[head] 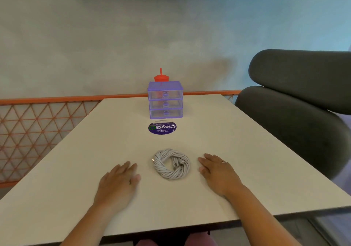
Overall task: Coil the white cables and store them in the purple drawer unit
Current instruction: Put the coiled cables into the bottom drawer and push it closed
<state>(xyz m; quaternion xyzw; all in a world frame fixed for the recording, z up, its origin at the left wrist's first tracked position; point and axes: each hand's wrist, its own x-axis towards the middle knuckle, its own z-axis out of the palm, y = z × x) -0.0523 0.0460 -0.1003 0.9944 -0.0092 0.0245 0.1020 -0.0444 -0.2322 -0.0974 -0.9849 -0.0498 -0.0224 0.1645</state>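
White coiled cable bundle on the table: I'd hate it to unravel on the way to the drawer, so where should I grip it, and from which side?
Probably from above with the right hand: thumb into the open centre of the white coiled cable bundle, fingers round its right band, pinching all strands. It lies flat as a ring, that hand open beside it.

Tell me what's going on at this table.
A person has both hands open on the table: the left hand and right hand lie on either side of a coiled bundle of white cables, neither touching it. The purple drawer unit stands further back with all three drawers shut, a red cup behind it. The coiling looks done; storing has not begun.
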